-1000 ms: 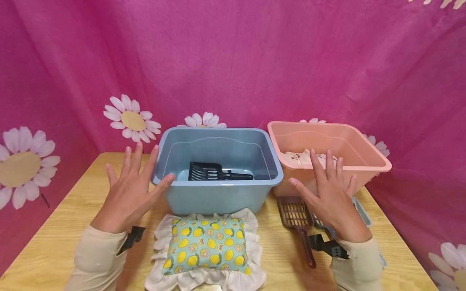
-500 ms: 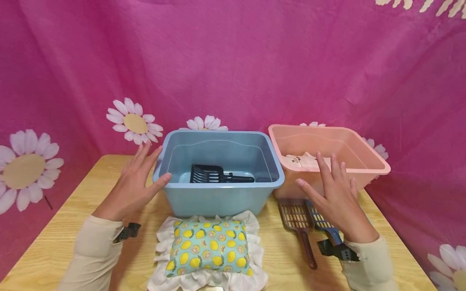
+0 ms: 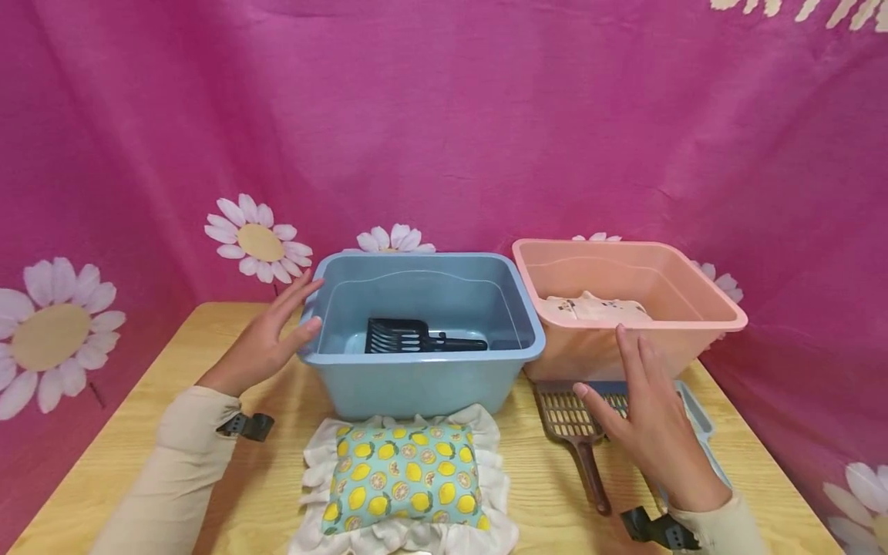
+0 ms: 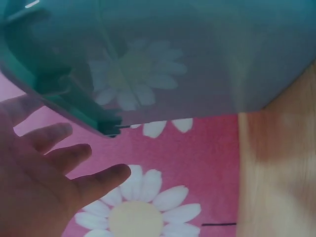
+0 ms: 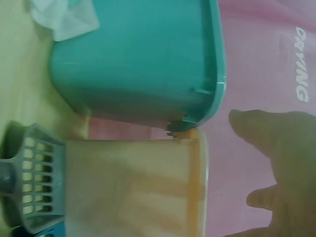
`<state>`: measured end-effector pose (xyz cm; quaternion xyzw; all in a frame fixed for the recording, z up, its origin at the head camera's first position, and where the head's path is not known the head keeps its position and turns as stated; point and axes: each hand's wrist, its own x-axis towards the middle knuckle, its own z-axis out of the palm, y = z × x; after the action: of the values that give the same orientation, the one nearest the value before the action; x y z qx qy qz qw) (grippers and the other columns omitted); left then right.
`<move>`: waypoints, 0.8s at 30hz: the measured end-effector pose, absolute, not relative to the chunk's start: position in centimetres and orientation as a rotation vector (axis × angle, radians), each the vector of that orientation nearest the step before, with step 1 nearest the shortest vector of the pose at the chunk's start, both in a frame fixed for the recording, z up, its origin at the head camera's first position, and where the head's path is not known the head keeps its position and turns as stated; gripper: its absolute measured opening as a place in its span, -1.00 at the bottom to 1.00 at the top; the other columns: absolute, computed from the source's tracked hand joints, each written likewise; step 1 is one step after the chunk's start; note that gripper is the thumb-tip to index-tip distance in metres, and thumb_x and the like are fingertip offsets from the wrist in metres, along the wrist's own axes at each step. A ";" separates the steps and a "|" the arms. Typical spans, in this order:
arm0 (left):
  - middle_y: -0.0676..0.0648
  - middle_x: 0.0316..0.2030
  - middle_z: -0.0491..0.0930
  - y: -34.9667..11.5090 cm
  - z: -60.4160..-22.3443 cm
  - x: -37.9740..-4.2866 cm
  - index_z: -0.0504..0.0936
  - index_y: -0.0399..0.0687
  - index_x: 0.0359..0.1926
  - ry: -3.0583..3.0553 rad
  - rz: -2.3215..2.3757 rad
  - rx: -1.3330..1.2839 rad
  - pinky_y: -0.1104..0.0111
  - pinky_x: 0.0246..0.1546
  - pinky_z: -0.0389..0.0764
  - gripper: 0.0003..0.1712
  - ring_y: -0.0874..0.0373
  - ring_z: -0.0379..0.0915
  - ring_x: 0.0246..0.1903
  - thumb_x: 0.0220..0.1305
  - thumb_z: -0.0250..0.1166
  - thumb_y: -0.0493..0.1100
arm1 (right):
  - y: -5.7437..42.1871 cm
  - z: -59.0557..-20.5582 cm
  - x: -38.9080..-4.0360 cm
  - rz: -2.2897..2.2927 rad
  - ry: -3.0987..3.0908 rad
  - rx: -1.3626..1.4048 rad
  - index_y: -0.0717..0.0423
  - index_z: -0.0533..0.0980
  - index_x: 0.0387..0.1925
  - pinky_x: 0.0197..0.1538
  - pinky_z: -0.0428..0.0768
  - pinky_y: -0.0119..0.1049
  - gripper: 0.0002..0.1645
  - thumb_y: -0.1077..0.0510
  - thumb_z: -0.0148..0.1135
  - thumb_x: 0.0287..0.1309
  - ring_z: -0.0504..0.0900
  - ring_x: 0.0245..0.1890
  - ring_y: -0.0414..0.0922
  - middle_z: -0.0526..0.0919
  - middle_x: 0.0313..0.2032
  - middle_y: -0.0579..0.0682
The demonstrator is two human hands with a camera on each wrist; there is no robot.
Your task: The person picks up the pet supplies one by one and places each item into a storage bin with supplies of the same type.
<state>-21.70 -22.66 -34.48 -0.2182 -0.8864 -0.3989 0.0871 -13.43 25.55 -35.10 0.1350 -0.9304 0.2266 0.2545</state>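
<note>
My left hand [image 3: 264,345], fingers extended, is at the left rim of the blue tub [image 3: 423,385]. In the left wrist view its spread fingers [image 4: 101,183] lie close to that rim. Inside the tub rests a black slotted litter scoop [image 3: 398,337]. My right hand [image 3: 662,432] hovers with straight fingers in front of the pink tub [image 3: 590,353], overlapping the scoops below it. A brown litter scoop [image 3: 588,466] lies left of that hand, partly over a blue scoop [image 3: 613,388]. The right hand partly hides a pale blue-grey scoop [image 3: 701,414]. Neither hand holds anything.
A ruffled pillow with lemon print [image 3: 402,478] lies in front of the blue tub on the wooden table [image 3: 534,493]. Light patterned cloth [image 3: 593,307] sits inside the pink tub. A magenta curtain [image 3: 444,131] with daisies hangs close behind both tubs.
The left hand has turned and come nearer the blue tub's left rim. The right hand has dropped lower and slightly right, baring the cloth in the pink tub. The tubs and pillow stay put.
</note>
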 end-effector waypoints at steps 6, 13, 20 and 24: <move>0.10 0.51 -0.13 -22.8 -35.1 -23.2 0.16 0.34 0.45 -2.565 -1.393 -0.689 -0.30 0.19 0.19 -0.33 -0.18 -0.07 0.42 0.38 0.12 -0.09 | 26.3 -36.3 -12.3 0.635 -2.598 0.307 0.03 -0.08 0.51 0.17 0.13 0.44 0.21 -0.09 0.44 -0.01 0.07 0.34 0.42 0.05 0.39 0.44; 0.13 0.50 -0.10 -23.1 -35.7 -24.2 0.26 0.33 0.42 -2.540 -1.480 -0.631 -0.32 0.16 0.20 -0.40 -0.17 -0.02 0.41 0.39 0.10 -0.08 | 26.3 -38.0 -11.4 0.618 -2.579 0.324 0.20 0.08 0.45 0.09 0.25 0.42 0.17 -0.04 0.50 -0.09 0.19 0.26 0.46 0.23 0.32 0.41; 0.11 0.50 -0.08 -23.1 -36.0 -24.6 0.25 0.22 0.43 -2.508 -1.552 -0.650 -0.30 0.23 0.10 -0.41 -0.08 -0.15 0.46 0.42 0.08 -0.07 | 25.7 -39.4 -10.2 0.641 -2.652 0.237 0.18 0.07 0.45 0.06 0.29 0.41 0.12 -0.09 0.45 -0.01 0.25 0.23 0.45 0.24 0.29 0.47; 0.11 0.50 -0.09 -23.2 -36.4 -24.6 0.23 0.15 0.44 -2.477 -1.616 -0.659 -0.25 0.25 0.13 -0.41 -0.10 -0.12 0.45 0.43 0.06 -0.10 | 25.4 -39.9 -9.8 0.636 -2.754 0.205 0.11 0.05 0.47 0.07 0.33 0.39 0.09 -0.20 0.35 0.07 0.28 0.24 0.38 0.25 0.30 0.40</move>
<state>-24.56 -23.16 -36.37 -0.2171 -0.8162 -0.5325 0.0558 -9.79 25.43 -39.87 0.0713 -0.9604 0.2216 0.1533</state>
